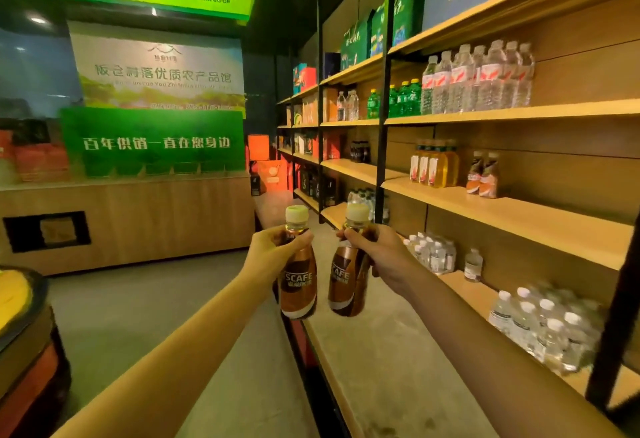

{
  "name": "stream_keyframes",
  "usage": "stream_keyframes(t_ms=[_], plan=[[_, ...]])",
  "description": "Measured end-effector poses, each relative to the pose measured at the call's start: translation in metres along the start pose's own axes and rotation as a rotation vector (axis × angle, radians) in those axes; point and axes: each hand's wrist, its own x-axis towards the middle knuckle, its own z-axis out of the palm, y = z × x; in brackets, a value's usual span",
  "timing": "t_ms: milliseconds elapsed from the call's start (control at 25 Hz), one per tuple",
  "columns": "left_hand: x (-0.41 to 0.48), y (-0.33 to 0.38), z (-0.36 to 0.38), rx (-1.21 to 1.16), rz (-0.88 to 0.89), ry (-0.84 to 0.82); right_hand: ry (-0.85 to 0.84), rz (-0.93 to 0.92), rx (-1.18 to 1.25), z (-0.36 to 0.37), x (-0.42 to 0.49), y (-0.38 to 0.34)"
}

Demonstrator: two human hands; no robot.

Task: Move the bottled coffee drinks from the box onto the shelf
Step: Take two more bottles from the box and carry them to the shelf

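Note:
My left hand [273, 250] grips a brown bottled coffee drink [298, 285] by its neck, just under the pale cap. My right hand [377, 250] holds a second coffee bottle [346, 281] the same way, tilted slightly. Both bottles hang in the air side by side in front of the wooden shelf unit. Two more coffee bottles [483, 176] stand on the middle shelf board [519, 219] to the upper right. The box is out of sight.
Yellow drink bottles [433, 163] stand left of the shelved coffee. Water bottles [478, 80] fill the board above, and small water bottles [547, 330] sit on the lower board. A black upright post [382, 125] divides the shelves. A wooden counter [138, 215] stands at the left.

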Motion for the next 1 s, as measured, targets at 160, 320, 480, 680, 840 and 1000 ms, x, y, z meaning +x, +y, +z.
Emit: stream_keyframes(t_ms=[160,320,480,680,840,1000], plan=[[0.108,-0.029,0.039,-0.024,0.028,-0.097,0.055,-0.017,-0.045,-0.034,0.101,0.033],[0.224,-0.046,0.08,-0.038,0.077,-0.177,0.093,-0.026,-0.09,-0.08,0.208,0.056],[0.32,-0.065,0.123,-0.045,0.075,-0.233,0.164,0.0,-0.144,-0.119,0.281,0.069],[0.411,-0.079,0.201,-0.101,0.095,-0.373,0.292,0.023,-0.146,-0.183,0.336,0.088],[0.471,-0.093,0.269,-0.145,0.127,-0.54,0.456,0.037,-0.192,-0.234,0.365,0.107],[0.556,-0.102,0.348,-0.2,0.159,-0.749,0.71,0.03,-0.2,-0.282,0.412,0.121]])
